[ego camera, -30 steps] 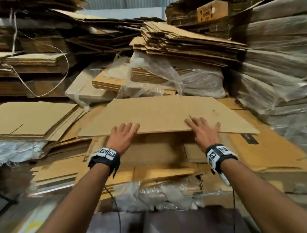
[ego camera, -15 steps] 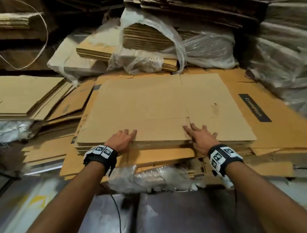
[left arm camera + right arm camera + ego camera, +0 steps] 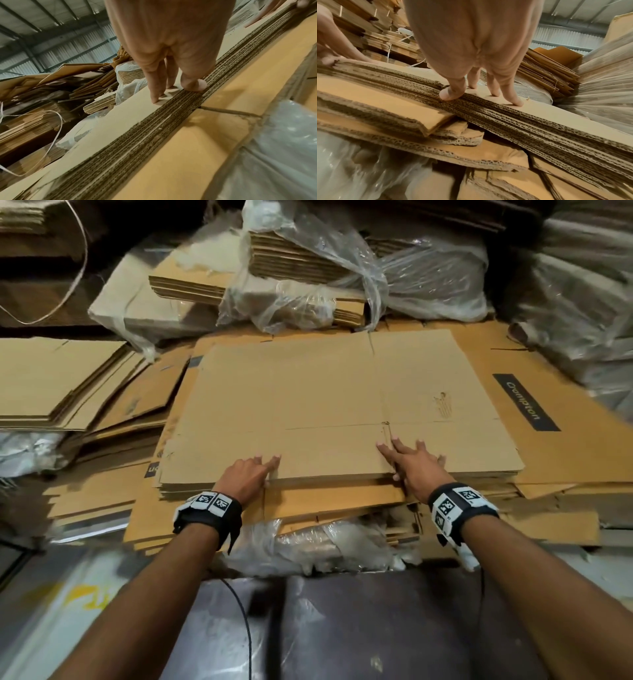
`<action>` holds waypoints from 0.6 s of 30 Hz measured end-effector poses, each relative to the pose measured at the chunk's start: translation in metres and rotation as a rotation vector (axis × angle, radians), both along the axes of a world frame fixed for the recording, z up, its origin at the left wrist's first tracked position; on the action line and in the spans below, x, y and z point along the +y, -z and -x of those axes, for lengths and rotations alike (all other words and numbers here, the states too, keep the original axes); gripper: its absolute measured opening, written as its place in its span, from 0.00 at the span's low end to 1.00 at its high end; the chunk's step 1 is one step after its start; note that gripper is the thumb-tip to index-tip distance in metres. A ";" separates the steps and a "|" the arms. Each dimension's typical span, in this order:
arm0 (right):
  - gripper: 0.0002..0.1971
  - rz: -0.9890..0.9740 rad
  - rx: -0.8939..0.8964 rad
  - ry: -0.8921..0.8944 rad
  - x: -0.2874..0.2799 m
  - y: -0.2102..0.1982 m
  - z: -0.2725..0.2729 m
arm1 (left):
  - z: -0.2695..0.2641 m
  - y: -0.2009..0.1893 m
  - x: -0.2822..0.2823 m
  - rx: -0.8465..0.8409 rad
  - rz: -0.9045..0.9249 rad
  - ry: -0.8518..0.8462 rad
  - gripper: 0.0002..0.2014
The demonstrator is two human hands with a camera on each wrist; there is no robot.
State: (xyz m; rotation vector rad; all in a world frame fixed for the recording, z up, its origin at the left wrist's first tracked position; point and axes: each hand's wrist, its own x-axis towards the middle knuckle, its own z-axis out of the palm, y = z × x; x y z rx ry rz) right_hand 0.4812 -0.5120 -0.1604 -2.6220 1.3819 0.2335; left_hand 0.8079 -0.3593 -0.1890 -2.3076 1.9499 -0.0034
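Note:
A large flattened cardboard sheet (image 3: pixel 325 405) lies on top of a thick stack of corrugated sheets (image 3: pixel 342 479) in front of me. My left hand (image 3: pixel 251 474) rests on the sheet's near edge, fingers straight on top and thumb against the stack's front edge (image 3: pixel 154 129). My right hand (image 3: pixel 412 463) lies further right, fingers spread flat on the sheet. In the right wrist view its thumb (image 3: pixel 452 93) presses on the corrugated edge (image 3: pixel 522 119). Neither hand curls round anything.
Plastic-wrapped cardboard bundles (image 3: pixel 308 268) are piled behind the stack. Another stack (image 3: pixel 51 381) sits to the left. A sheet with a black label (image 3: pixel 525 402) lies under the right side. Crumpled plastic wrap (image 3: pixel 318 546) hangs below the front edge, and a loose white strap (image 3: pixel 78 268) hangs at the back left.
The top sheet, raised at its near edge a second ago, has come down flat onto the stack. Both hands followed it down and stay on its near edge.

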 end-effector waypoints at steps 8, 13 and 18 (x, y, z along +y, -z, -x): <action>0.39 0.118 -0.158 -0.002 0.033 0.000 0.009 | 0.035 -0.023 0.029 0.160 0.115 -0.107 0.29; 0.29 0.202 -0.279 -0.009 0.095 -0.012 0.035 | 0.078 -0.037 0.079 0.308 0.241 -0.081 0.29; 0.26 0.254 -0.444 0.024 0.192 -0.026 0.079 | 0.132 -0.034 0.150 0.616 0.346 0.025 0.24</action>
